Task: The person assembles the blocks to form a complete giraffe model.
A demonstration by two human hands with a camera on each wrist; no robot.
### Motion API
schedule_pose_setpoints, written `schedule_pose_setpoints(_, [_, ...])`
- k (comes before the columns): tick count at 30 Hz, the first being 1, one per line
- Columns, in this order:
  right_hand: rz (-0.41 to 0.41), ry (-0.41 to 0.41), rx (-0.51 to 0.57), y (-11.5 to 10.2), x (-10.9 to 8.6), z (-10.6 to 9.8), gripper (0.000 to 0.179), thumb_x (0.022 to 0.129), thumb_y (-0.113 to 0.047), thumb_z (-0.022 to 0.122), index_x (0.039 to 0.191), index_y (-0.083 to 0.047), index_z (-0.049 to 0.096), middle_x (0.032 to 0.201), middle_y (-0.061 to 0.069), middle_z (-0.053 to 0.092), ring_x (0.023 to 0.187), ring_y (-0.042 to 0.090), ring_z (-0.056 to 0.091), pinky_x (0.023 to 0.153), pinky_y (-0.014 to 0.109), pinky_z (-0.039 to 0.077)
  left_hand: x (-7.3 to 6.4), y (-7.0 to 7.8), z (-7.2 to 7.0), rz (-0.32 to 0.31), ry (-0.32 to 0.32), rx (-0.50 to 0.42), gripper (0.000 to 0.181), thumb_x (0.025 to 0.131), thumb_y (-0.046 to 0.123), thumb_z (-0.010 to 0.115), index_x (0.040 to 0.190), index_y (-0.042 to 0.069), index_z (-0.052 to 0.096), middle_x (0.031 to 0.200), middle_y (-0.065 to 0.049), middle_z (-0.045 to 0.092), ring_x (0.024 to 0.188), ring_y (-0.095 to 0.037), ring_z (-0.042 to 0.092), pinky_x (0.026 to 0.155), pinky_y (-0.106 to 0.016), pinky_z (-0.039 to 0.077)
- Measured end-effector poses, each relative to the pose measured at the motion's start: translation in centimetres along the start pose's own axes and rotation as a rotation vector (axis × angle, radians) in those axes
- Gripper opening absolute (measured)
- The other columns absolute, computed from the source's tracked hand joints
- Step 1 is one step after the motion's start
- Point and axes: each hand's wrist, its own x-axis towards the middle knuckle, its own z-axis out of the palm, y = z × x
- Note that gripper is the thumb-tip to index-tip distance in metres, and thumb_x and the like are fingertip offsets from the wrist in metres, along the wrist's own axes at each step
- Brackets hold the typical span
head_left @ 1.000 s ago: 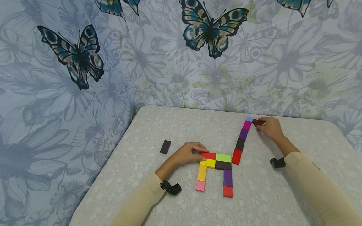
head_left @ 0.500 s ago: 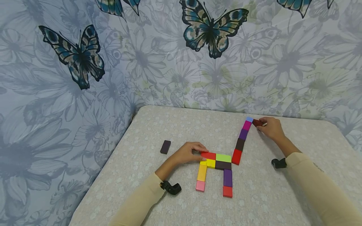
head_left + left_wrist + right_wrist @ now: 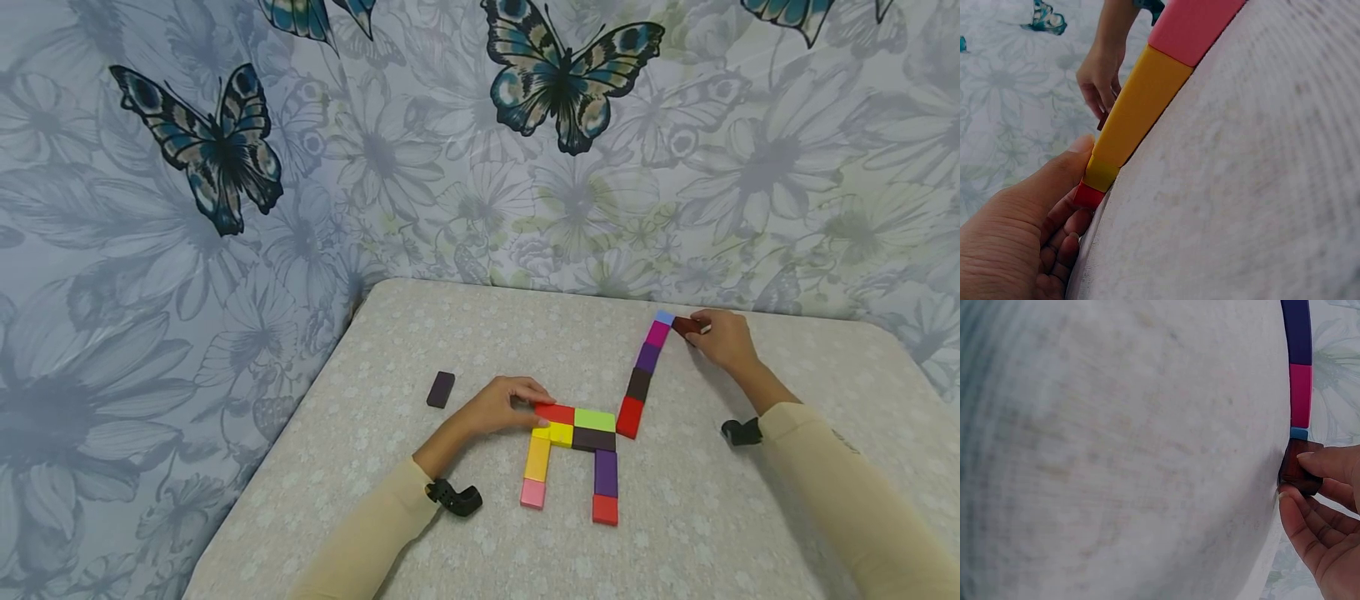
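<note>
My right hand (image 3: 726,337) pinches a dark reddish-brown block (image 3: 1300,467) between thumb and fingers. That block sits at the tip of a slanting row, right by the small light blue block (image 3: 664,317). Below it run magenta (image 3: 657,334), purple (image 3: 647,357), dark brown (image 3: 638,385) and red blocks. My left hand (image 3: 495,407) grips the left end of the middle cluster, its thumb at the yellow block (image 3: 561,434) and its fingers at the red block (image 3: 557,412). Lime green (image 3: 595,420) and dark brown (image 3: 593,439) blocks adjoin these.
Two columns extend towards me: orange (image 3: 537,459) over pink (image 3: 533,493), and purple (image 3: 606,473) over red (image 3: 605,509). A loose dark block (image 3: 441,389) lies left of the cluster. The patterned table (image 3: 360,467) meets a butterfly-print wall (image 3: 420,183) behind.
The head view has shifted very slightly. Both hands keep their places on the blocks, and the blocks stay arranged as before.
</note>
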Motion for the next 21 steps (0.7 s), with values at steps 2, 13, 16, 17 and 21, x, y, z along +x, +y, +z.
schedule_pose_setpoints(2, [0.003,0.001,-0.002,-0.03,-0.05,-0.04,0.037,0.090,-0.004,0.072,0.120,0.016,0.063,0.106,0.034,0.068,0.093,0.048,0.066,0.083,0.060,0.048,0.01,0.02,0.02,-0.004,0.001,0.002,0.036,0.084,0.021,0.085,0.119,0.015,0.077,0.113,0.010,0.070,0.106,-0.007,0.062,0.097,-0.028,0.049])
schedule_pose_setpoints(13, [0.033,-0.031,0.025,-0.18,-0.31,0.05,0.046,0.091,-0.014,0.073,0.123,0.018,0.060,0.108,0.035,0.067,0.097,0.048,0.062,0.077,0.055,0.052,0.02,0.05,0.06,0.008,0.002,0.002,0.035,0.085,0.022,0.085,0.119,0.015,0.078,0.112,0.009,0.071,0.106,-0.007,0.062,0.096,-0.028,0.049])
schedule_pose_setpoints(16, [0.026,-0.032,0.024,-0.04,-0.29,0.13,0.047,0.091,-0.015,0.073,0.123,0.018,0.060,0.108,0.035,0.067,0.098,0.048,0.061,0.078,0.056,0.051,0.03,0.04,0.05,0.008,0.004,-0.005,0.036,0.085,0.022,0.085,0.119,0.015,0.078,0.113,0.009,0.071,0.106,-0.007,0.062,0.096,-0.029,0.049])
schedule_pose_setpoints(17, [0.025,-0.032,0.024,-0.01,-0.29,0.15,0.047,0.091,-0.015,0.073,0.123,0.017,0.060,0.108,0.035,0.067,0.098,0.048,0.062,0.078,0.056,0.051,0.04,0.02,0.04,0.006,0.003,-0.007,0.036,0.084,0.022,0.085,0.119,0.015,0.078,0.113,0.009,0.071,0.106,-0.007,0.062,0.096,-0.029,0.049])
schedule_pose_setpoints(21, [0.021,-0.034,0.024,0.10,-0.34,0.12,0.048,0.091,-0.015,0.073,0.124,0.017,0.060,0.108,0.034,0.067,0.098,0.048,0.063,0.076,0.054,0.052,0.05,-0.09,0.07,0.008,0.002,-0.006,0.036,0.085,0.022,0.085,0.119,0.015,0.078,0.113,0.009,0.070,0.106,-0.007,0.062,0.096,-0.029,0.049])
